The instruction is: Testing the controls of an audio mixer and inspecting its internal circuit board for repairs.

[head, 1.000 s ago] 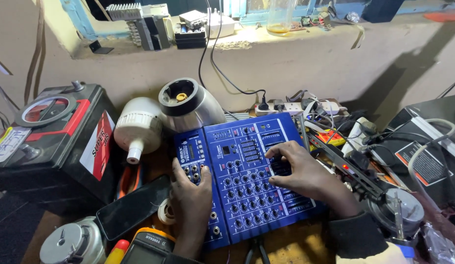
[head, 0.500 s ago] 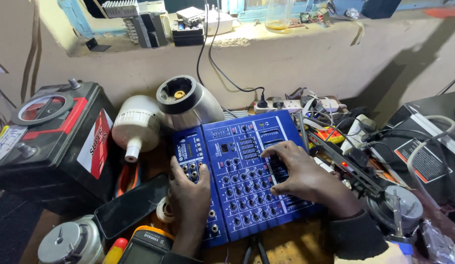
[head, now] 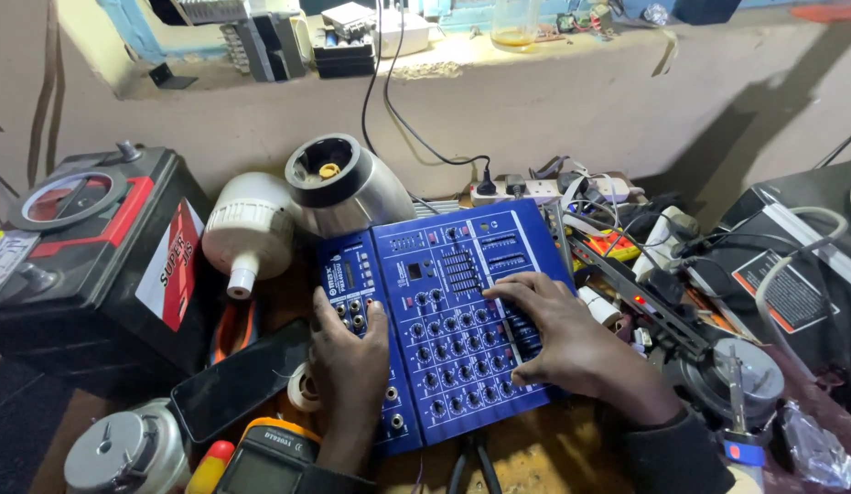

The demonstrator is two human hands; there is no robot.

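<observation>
A blue audio mixer (head: 448, 265) with many small knobs lies tilted on the cluttered bench. My left hand (head: 350, 359) grips its left edge, thumb by the round jacks. My right hand (head: 565, 344) rests flat on the mixer's right side, fingers spread over the knobs and sliders. Neither hand carries a tool.
A black and red battery (head: 96, 238) stands at the left. Two large bulb housings (head: 288, 206) lie behind the mixer. A dark phone (head: 238, 380), a tape roll (head: 302, 389) and a yellow multimeter (head: 265, 462) sit near the front. Tangled wires and a power strip (head: 535, 189) crowd the right.
My right hand has shifted from the mixer's upper right down and across its right side, now lying flatter. My left hand stays on the left edge.
</observation>
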